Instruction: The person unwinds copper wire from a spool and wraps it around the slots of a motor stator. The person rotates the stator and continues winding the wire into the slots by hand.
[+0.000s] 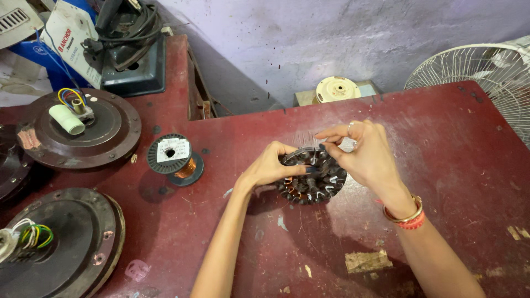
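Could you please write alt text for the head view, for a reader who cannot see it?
Two bare hands, left hand and right hand, hold a round toothed motor stator over a worn red table. A copper wire spool and two round motor housings lie to the left.

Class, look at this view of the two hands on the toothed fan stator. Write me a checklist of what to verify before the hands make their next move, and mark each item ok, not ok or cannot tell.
1. Stator rests on the red table: ok.
2. Left hand steadies the stator's left rim: ok.
3. Right hand pinches at the stator's top edge: ok; what it pinches is too small to tell.
4. Copper wire spool lies left of the stator, apart from both hands: ok.
5. Wire running from spool to stator: cannot tell.
6. Motor housing at far left stays clear of the hands: ok.
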